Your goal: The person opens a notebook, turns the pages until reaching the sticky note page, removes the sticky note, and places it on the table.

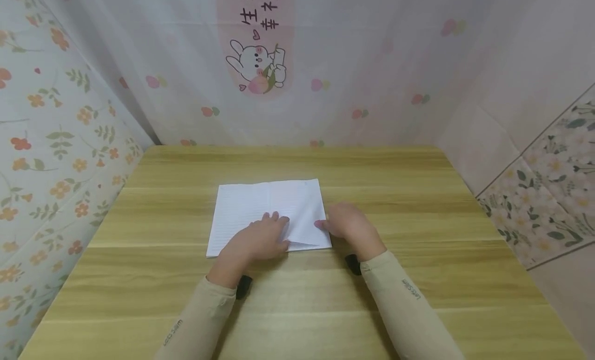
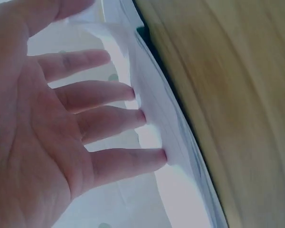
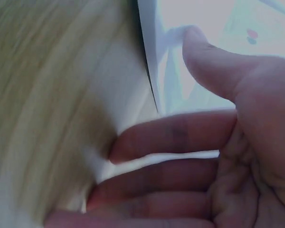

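An open notebook [image 1: 237,205] with lined pages lies on the wooden table. Its right-hand page [image 1: 308,207] bulges up near the front edge. My left hand [image 1: 262,238] is over the middle of the notebook; in the left wrist view its fingers [image 2: 118,162] are straight and spread, tips touching the paper. At the notebook's right edge is my right hand [image 1: 349,224]. Its thumb [image 3: 213,64] extends over the page, while the other fingers [image 3: 171,137] reach down to the tabletop just outside the edge. Neither hand has its fingers curled round the paper.
The wooden table [image 1: 409,205] extends around the notebook on all sides. A white curtain [image 1: 353,65] with a rabbit print hangs behind it, a flowered cloth [image 1: 60,143] on the left and flowered panels [image 1: 548,179] on the right.
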A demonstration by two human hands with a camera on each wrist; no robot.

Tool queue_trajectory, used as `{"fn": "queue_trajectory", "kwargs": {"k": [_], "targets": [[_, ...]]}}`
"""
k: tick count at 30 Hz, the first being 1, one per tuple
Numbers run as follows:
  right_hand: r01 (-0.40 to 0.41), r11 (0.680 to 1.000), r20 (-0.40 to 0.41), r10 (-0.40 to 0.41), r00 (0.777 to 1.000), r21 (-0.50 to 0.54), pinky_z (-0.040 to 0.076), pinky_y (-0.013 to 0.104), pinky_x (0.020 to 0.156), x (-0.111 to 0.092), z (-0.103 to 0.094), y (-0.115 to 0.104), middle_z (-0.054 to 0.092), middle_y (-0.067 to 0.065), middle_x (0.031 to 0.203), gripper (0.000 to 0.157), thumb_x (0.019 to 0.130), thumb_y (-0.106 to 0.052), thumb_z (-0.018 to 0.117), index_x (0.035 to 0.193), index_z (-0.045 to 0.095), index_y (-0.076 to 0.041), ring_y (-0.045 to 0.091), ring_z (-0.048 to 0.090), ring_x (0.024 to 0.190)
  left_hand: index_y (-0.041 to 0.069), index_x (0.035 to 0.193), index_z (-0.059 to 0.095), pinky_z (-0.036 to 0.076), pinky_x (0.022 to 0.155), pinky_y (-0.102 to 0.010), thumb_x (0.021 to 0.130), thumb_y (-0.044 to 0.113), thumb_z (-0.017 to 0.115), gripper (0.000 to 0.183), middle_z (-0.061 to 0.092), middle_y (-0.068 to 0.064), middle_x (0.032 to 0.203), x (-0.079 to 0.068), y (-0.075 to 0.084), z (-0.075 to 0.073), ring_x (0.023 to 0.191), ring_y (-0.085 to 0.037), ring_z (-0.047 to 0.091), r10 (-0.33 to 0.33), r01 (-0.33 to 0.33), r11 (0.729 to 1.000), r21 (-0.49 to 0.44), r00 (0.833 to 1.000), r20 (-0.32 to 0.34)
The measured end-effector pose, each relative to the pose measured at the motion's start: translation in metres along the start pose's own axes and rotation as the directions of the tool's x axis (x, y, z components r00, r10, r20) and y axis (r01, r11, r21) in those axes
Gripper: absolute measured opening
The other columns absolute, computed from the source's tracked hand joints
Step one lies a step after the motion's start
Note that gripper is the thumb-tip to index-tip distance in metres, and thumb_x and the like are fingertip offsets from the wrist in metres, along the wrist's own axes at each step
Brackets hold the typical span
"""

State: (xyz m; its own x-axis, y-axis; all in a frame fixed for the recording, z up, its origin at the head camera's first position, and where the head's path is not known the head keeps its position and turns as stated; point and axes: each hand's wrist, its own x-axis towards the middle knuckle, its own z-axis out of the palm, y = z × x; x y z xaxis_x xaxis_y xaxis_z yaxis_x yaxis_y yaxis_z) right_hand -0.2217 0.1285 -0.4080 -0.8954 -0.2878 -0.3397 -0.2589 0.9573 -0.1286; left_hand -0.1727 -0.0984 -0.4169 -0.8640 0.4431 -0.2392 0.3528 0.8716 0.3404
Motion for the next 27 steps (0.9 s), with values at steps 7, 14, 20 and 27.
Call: {"fn": "queue_trajectory", "kwargs": {"k": [7,14,20,27], "targets": [[0.088,0.996,0.046,-0.087,0.995,-0.009,0.057,0.049,0.100,-0.004,-0.005,0.005,0.075,0.021,0.110,0.036,0.107,-0.029,0.062,0.104,0.075,0.004,0.033,0.069,0.104,0.004,0.166,0.031,0.059,0.094,-0.054,0.104,0.013,0.048,0.065,0.059,-0.017,0.156,-0.006,0.004,-0.007,0.122,-0.037,0.071,-0.035,0.033,0.999,-0.024,0.995,-0.092],[0.063,0.997,0.047,-0.061,0.997,-0.049,0.057,0.046,0.092,-0.005,-0.003,0.003,0.072,0.016,0.098,0.035,0.102,-0.032,0.071,0.094,0.073,0.002,0.027,0.063,0.088,0.028,0.172,0.021,0.061,0.088,-0.060,0.100,0.008,0.065,0.086,0.024,-0.017,0.177,-0.015,0.006,-0.011,0.141,-0.042,0.056,0.027,0.123,0.956,0.268,0.869,-0.495],[-0.061,0.995,-0.046,0.057,0.997,-0.082,0.054,0.040,0.067,-0.012,0.001,-0.002,0.068,0.007,0.087,0.040,0.096,-0.045,0.077,0.084,0.073,-0.008,0.021,0.055,0.075,0.029,0.139,0.070,0.019,0.116,-0.089,0.099,0.003,0.068,0.047,0.045,-0.003,0.170,-0.024,-0.006,-0.003,0.163,-0.040,0.027,0.079,0.145,0.856,0.496,0.912,-0.403],[0.104,0.989,-0.140,-0.119,0.983,-0.110,0.049,0.035,0.063,-0.019,0.009,0.010,0.064,0.005,0.084,0.040,0.096,-0.043,0.078,0.077,0.067,-0.010,0.017,0.053,0.072,0.008,0.141,0.064,0.039,0.116,-0.075,0.103,0.000,0.055,0.039,0.058,-0.015,0.156,-0.025,-0.020,0.004,0.148,-0.042,0.050,-0.056,0.091,0.958,0.273,0.990,-0.131]]}}
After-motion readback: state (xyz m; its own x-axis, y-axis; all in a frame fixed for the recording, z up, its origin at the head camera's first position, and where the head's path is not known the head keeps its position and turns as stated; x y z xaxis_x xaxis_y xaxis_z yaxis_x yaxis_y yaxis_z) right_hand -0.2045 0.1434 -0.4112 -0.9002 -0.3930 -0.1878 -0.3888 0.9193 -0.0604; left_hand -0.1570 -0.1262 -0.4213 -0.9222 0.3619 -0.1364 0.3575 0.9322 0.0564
